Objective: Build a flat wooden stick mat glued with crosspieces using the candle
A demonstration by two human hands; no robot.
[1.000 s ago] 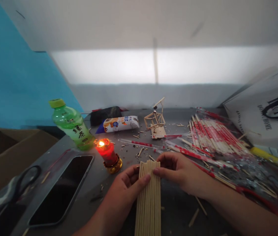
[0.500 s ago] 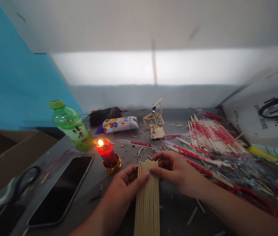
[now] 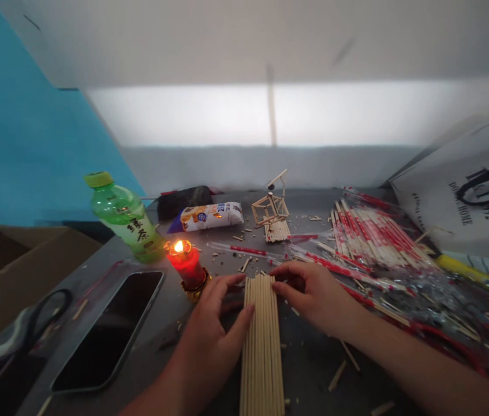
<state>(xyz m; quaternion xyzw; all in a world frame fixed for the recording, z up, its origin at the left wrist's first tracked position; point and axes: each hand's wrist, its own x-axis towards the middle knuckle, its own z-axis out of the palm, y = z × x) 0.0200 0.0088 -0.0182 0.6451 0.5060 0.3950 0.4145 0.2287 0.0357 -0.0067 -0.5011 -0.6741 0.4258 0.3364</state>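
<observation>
A flat row of pale wooden chopsticks lies side by side on the grey table, running from the bottom edge toward the middle. At its left edge is my left hand, thumb and fingers spread apart; the thumb tip touches the side and the fingertips reach the far left corner. My right hand has thumb and forefinger closed at the far right corner, its other fingers curled and partly hidden. Left of the row, a lit red candle in a gold holder stands close to my left fingers.
A small stick structure stands on a stick base behind. Wrapped chopsticks and clear wrappers are heaped right, near a yellow tube and paper bag. Left are a phone, green tea bottle and cardboard box. A snack packet lies behind.
Both thumbs have slid off the top of the chopsticks to the side edges. My left hand has opened wider and shifted left, nearer the candle.
</observation>
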